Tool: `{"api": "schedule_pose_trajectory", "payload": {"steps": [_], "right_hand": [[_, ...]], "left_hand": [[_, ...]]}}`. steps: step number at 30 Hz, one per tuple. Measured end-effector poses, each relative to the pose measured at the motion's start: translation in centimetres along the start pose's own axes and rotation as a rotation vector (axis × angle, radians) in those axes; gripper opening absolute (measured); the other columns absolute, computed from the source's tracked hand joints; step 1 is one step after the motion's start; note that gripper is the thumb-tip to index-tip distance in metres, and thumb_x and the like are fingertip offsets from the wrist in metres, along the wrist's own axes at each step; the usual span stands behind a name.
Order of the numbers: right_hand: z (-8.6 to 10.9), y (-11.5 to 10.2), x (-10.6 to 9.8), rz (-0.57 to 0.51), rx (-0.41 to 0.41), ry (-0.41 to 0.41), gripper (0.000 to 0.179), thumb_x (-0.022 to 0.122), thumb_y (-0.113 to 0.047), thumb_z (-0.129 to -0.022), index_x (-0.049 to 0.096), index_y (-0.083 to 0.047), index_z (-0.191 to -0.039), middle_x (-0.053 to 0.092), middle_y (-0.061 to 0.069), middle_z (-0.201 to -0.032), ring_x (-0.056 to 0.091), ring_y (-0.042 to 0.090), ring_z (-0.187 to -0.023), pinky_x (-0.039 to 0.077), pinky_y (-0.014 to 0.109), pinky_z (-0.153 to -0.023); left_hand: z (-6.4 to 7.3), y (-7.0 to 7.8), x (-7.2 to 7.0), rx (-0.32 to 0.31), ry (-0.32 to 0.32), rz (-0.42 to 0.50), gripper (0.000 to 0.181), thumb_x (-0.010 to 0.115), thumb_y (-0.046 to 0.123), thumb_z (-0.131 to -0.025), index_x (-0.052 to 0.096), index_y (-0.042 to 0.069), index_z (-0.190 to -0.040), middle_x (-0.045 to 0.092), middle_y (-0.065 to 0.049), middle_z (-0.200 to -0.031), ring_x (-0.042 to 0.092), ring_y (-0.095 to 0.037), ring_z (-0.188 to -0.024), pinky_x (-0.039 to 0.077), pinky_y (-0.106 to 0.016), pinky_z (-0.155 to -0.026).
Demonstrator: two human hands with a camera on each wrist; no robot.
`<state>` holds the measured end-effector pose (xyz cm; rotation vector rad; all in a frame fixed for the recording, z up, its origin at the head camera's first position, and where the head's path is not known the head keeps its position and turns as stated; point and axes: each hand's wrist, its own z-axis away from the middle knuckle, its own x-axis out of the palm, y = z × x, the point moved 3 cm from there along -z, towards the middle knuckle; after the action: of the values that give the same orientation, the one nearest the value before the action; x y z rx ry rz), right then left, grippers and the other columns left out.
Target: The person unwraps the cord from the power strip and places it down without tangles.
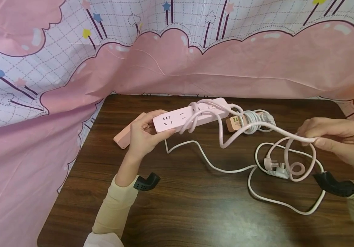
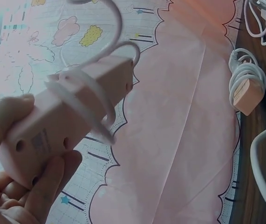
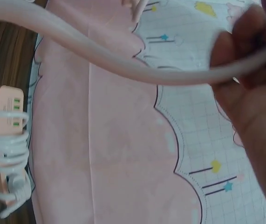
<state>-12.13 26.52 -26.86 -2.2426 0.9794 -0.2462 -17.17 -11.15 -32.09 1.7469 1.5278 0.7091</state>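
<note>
My left hand grips one end of a pink power strip, thumb on the near side, holding it tilted above the table. The strip's pink cord winds loosely round its far half and stretches right. There my right hand pinches the cord between thumb and fingers. Past that hand the cord hangs in a loop to a pink plug. The left wrist view shows the strip's underside, with the cord coils across it. In the right wrist view the fingers are blurred.
An orange power strip lies behind my left hand, partly hidden. At the back, an orange strip with USB ports is wrapped in white cord. A loose white cord, a white plug and a pink ring lie on the dark wooden table.
</note>
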Motion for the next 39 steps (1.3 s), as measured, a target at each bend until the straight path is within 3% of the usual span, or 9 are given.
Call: {"api": "schedule_pose_trajectory", "payload": {"steps": [3, 7, 11, 13, 15, 20, 25, 31, 39], "right_hand": [[0.4, 0.3, -0.4, 0.075, 0.08, -0.156, 0.015, 0.051, 0.014, -0.086, 0.058, 0.023, -0.096, 0.06, 0.025, -0.096, 0.052, 0.028, -0.092, 0.04, 0.028, -0.085], [1.2, 1.2, -0.8, 0.224, 0.217, -0.258, 0.02, 0.055, 0.017, -0.083, 0.063, 0.014, -0.1, 0.059, 0.011, -0.091, 0.049, 0.016, -0.081, 0.038, 0.023, -0.067], [2.9, 2.7, -1.3, 0.495, 0.447, -0.304, 0.04, 0.061, 0.023, -0.072, 0.07, -0.006, -0.098, 0.058, -0.002, -0.083, 0.049, 0.006, -0.07, 0.038, 0.021, -0.057], [3.6, 3.7, -1.4, 0.634, 0.543, -0.328, 0.043, 0.064, 0.02, -0.072, 0.07, -0.016, -0.092, 0.059, -0.006, -0.081, 0.051, 0.003, -0.068, 0.04, 0.019, -0.056], [4.2, 4.8, -1.4, 0.769, 0.598, -0.348, 0.037, 0.069, 0.012, -0.073, 0.068, -0.024, -0.085, 0.059, -0.013, -0.076, 0.05, -0.001, -0.066, 0.04, 0.016, -0.055], [5.6, 7.3, -1.9, 0.984, 0.676, -0.348, 0.029, 0.075, 0.001, -0.07, 0.065, -0.025, -0.069, 0.053, -0.023, -0.064, 0.044, -0.008, -0.055, 0.037, 0.014, -0.047], [6.6, 8.5, -3.0, 1.114, 0.85, -0.344, 0.021, 0.077, -0.006, -0.071, 0.064, -0.022, -0.065, 0.053, -0.019, -0.063, 0.043, -0.004, -0.055, 0.039, 0.022, -0.049], [8.1, 8.9, -4.7, 1.152, 1.096, -0.328, 0.01, 0.076, -0.011, -0.074, 0.067, -0.015, -0.072, 0.06, -0.008, -0.068, 0.049, 0.007, -0.061, 0.041, 0.03, -0.055], [9.8, 8.9, -5.4, 1.121, 1.17, -0.282, 0.01, 0.075, -0.01, -0.073, 0.066, -0.013, -0.07, 0.06, -0.006, -0.066, 0.048, 0.01, -0.061, 0.039, 0.031, -0.055]], "left_hand": [[-0.1, 0.1, -0.3, 0.013, 0.042, 0.011, 0.045, 0.071, -0.025, -0.061, 0.057, -0.02, -0.103, 0.062, -0.031, -0.095, 0.059, -0.011, -0.078, 0.05, -0.02, -0.065], [-0.3, 0.4, -0.9, 0.023, 0.096, 0.005, 0.043, 0.07, -0.023, -0.063, 0.057, -0.019, -0.103, 0.065, -0.022, -0.096, 0.059, -0.011, -0.078, 0.05, -0.021, -0.067], [-0.5, 0.6, -1.3, 0.024, 0.141, 0.015, 0.041, 0.07, -0.02, -0.065, 0.057, -0.019, -0.104, 0.067, -0.003, -0.095, 0.059, -0.011, -0.078, 0.051, -0.021, -0.068], [-0.6, 0.7, -1.5, 0.019, 0.153, 0.029, 0.042, 0.07, -0.02, -0.065, 0.056, -0.019, -0.104, 0.067, -0.001, -0.095, 0.06, -0.012, -0.079, 0.051, -0.021, -0.068], [-0.7, 0.9, -1.6, 0.012, 0.162, 0.045, 0.042, 0.07, -0.02, -0.065, 0.056, -0.02, -0.105, 0.067, -0.002, -0.096, 0.06, -0.012, -0.08, 0.052, -0.022, -0.069], [-0.8, 1.0, -1.8, -0.016, 0.178, 0.082, 0.042, 0.07, -0.019, -0.066, 0.056, -0.019, -0.106, 0.067, -0.002, -0.096, 0.059, -0.014, -0.08, 0.051, -0.022, -0.07], [-0.8, 1.1, -2.0, -0.019, 0.175, 0.097, 0.042, 0.071, -0.016, -0.068, 0.055, -0.02, -0.106, 0.067, -0.001, -0.096, 0.059, -0.014, -0.081, 0.051, -0.022, -0.07], [-0.9, 1.0, -2.1, 0.007, 0.171, 0.135, 0.048, 0.079, 0.001, -0.071, 0.054, -0.02, -0.106, 0.068, -0.001, -0.097, 0.06, -0.014, -0.083, 0.051, -0.023, -0.072], [-0.9, 0.9, -2.0, -0.001, 0.18, 0.142, 0.047, 0.078, -0.002, -0.071, 0.053, -0.02, -0.107, 0.068, -0.001, -0.096, 0.06, -0.013, -0.083, 0.051, -0.022, -0.072]]}}
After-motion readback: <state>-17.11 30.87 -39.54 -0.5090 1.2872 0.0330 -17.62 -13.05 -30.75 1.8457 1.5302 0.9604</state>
